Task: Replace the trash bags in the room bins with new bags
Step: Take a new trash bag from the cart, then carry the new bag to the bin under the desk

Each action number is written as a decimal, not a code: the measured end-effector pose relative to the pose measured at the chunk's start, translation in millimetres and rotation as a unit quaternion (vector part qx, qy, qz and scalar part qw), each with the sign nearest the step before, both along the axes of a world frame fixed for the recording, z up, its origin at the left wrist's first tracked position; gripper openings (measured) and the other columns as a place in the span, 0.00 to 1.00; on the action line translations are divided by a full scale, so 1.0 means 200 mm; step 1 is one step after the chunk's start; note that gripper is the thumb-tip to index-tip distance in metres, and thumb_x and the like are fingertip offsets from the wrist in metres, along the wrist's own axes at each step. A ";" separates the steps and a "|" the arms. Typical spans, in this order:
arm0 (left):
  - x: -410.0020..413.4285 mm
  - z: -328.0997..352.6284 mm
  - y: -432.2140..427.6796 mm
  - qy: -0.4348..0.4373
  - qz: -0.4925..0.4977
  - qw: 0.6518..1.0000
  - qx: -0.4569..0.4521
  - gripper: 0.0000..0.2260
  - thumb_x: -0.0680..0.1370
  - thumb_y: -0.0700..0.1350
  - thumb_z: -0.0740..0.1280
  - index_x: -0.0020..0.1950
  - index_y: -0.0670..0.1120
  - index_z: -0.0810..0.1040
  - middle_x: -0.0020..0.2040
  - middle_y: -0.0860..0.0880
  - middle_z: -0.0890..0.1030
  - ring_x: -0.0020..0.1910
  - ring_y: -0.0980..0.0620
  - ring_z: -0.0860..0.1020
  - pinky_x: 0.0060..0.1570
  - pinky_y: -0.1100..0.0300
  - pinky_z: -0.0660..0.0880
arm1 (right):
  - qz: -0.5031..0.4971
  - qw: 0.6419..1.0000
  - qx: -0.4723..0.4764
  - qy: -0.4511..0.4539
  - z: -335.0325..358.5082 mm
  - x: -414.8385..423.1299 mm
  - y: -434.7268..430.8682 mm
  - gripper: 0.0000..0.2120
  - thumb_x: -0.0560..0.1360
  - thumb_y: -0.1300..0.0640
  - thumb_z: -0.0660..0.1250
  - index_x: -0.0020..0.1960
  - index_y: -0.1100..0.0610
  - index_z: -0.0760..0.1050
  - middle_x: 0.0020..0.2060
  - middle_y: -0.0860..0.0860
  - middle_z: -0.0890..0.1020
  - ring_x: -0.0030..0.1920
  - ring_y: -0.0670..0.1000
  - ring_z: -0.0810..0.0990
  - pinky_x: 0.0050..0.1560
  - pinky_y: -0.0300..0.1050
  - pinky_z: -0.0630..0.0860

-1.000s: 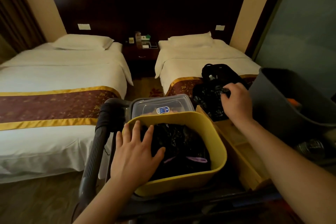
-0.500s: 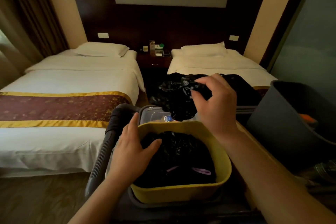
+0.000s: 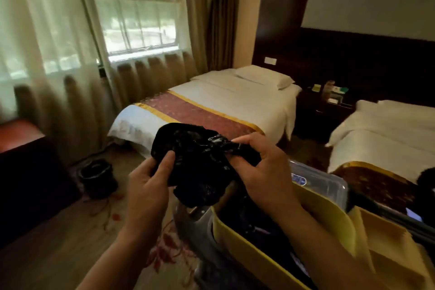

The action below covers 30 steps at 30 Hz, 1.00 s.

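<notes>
Seen from the head camera, a person's two hands work a crumpled black trash bag [image 3: 200,167] in a twin hotel room, holding it in the air just short of the foot of the window-side bed [image 3: 235,103]. The left hand [image 3: 150,186] grips the wad's lower left edge, thumb laid on top and fingers curled beneath. The right hand [image 3: 266,172] pinches a glossy, twisted tail at its upper right. Neither hand is spread.

The wad lies with its long axis across the view, from left hand to right hand, roughly parallel to the bed's foot. The twisted tail points right, away from the window. Where the bag's mouth lies cannot be told from the crumple.

The room bin [image 3: 97,176] stands on the floor to the left of the bed's foot, well apart from the hands and apparently dark-lined. A yellow tub [image 3: 327,219] holding more dark plastic sits nearer the camera than the bed, below the right forearm. A clear lidded box [image 3: 324,186] sits just behind it.

The step in hand looks to be freeing one fresh bag. Done well, the left hand would anchor the bulk while the right draws the tail out steadily along that long axis, not sideways, so the thin film does not tear. The mouth should then be found and shaken open before the bin is reached. The bin's old liner probably has to come out first.
</notes>
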<state>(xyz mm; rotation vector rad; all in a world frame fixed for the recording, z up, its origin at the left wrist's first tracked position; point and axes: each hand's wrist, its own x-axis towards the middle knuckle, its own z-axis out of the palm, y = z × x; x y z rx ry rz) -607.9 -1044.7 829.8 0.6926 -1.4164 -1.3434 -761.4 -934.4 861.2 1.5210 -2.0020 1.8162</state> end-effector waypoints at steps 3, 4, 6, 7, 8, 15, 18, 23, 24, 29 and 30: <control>0.28 -0.07 0.01 -0.008 0.079 0.996 0.036 0.12 0.81 0.47 0.66 0.40 0.52 0.86 0.38 0.51 0.86 0.38 0.56 0.84 0.34 0.63 0.78 | 0.046 0.998 0.037 -0.022 -0.04 0.12 -0.08 0.01 0.74 0.54 0.73 0.44 0.51 0.82 0.37 0.44 0.84 0.40 0.44 0.82 0.41 0.48 0.80; 0.37 -0.08 0.02 -0.009 0.099 0.994 0.054 0.11 0.81 0.47 0.66 0.43 0.50 0.86 0.41 0.49 0.87 0.41 0.53 0.85 0.38 0.59 0.80 | 0.061 0.997 0.045 -0.030 -0.06 0.17 -0.11 0.01 0.74 0.54 0.73 0.44 0.52 0.82 0.37 0.45 0.84 0.39 0.45 0.82 0.41 0.52 0.80; 0.55 -0.12 0.03 -0.014 0.148 0.985 0.085 0.10 0.82 0.47 0.65 0.47 0.48 0.85 0.46 0.46 0.87 0.44 0.51 0.86 0.41 0.57 0.81 | 0.091 0.993 0.063 -0.031 -0.08 0.27 -0.16 0.00 0.75 0.56 0.72 0.45 0.51 0.82 0.37 0.45 0.84 0.40 0.46 0.83 0.41 0.54 0.81; 0.64 -0.14 0.05 -0.010 0.170 0.980 0.101 0.10 0.82 0.46 0.65 0.49 0.47 0.85 0.47 0.47 0.87 0.45 0.50 0.86 0.40 0.58 0.81 | 0.103 0.991 0.075 -0.027 -0.09 0.33 -0.18 0.01 0.75 0.56 0.72 0.46 0.50 0.82 0.39 0.45 0.84 0.41 0.46 0.83 0.43 0.55 0.81; 0.74 -0.15 0.06 -0.005 0.196 0.973 0.120 0.10 0.83 0.46 0.64 0.49 0.47 0.85 0.47 0.47 0.87 0.46 0.49 0.86 0.41 0.57 0.81 | 0.116 0.989 0.088 -0.023 -0.11 0.39 -0.20 0.03 0.75 0.56 0.72 0.47 0.49 0.82 0.41 0.44 0.85 0.43 0.47 0.83 0.44 0.55 0.82; 1.38 -0.27 0.25 0.022 0.348 0.915 0.202 0.11 0.83 0.47 0.63 0.51 0.44 0.83 0.46 0.43 0.87 0.48 0.43 0.86 0.50 0.47 0.81 | 0.213 0.945 0.245 0.048 -0.26 0.84 -0.30 0.04 0.77 0.54 0.69 0.49 0.47 0.82 0.45 0.44 0.84 0.37 0.49 0.84 0.41 0.57 0.83; 1.64 -0.32 0.35 0.056 0.381 0.896 0.222 0.11 0.83 0.49 0.63 0.49 0.46 0.83 0.45 0.44 0.87 0.43 0.45 0.86 0.38 0.51 0.82 | 0.243 0.920 0.296 0.080 -0.33 1.10 -0.30 0.03 0.77 0.52 0.69 0.47 0.45 0.82 0.42 0.42 0.84 0.30 0.46 0.82 0.37 0.51 0.82; 1.98 -0.35 0.53 0.059 0.417 0.880 0.221 0.12 0.83 0.50 0.63 0.47 0.48 0.83 0.46 0.43 0.87 0.45 0.43 0.86 0.40 0.50 0.82 | 0.289 0.863 0.374 0.178 -0.43 1.51 -0.24 0.02 0.77 0.52 0.68 0.46 0.47 0.80 0.44 0.42 0.81 0.44 0.45 0.81 0.42 0.44 0.80; 2.03 -0.35 0.57 0.052 0.428 0.877 0.213 0.12 0.83 0.50 0.64 0.45 0.48 0.83 0.46 0.43 0.86 0.46 0.43 0.86 0.44 0.48 0.82 | 0.299 0.859 0.376 0.179 -0.44 1.59 -0.22 0.03 0.77 0.54 0.68 0.47 0.48 0.80 0.45 0.43 0.81 0.44 0.46 0.81 0.43 0.47 0.81; 2.26 -0.33 0.74 -0.023 0.470 0.871 0.141 0.10 0.81 0.49 0.66 0.42 0.50 0.82 0.43 0.46 0.86 0.46 0.44 0.84 0.52 0.39 0.81 | 0.384 0.828 0.349 0.211 -0.47 1.92 -0.11 0.15 0.77 0.60 0.68 0.61 0.47 0.77 0.57 0.42 0.77 0.55 0.45 0.78 0.55 0.44 0.78; 2.30 -0.32 0.78 -0.069 0.461 0.877 0.112 0.08 0.81 0.48 0.67 0.43 0.51 0.82 0.43 0.48 0.86 0.45 0.47 0.84 0.50 0.41 0.82 | 0.429 0.828 0.327 0.157 -0.47 1.99 -0.08 0.14 0.77 0.58 0.69 0.61 0.46 0.78 0.57 0.40 0.78 0.57 0.43 0.77 0.56 0.41 0.77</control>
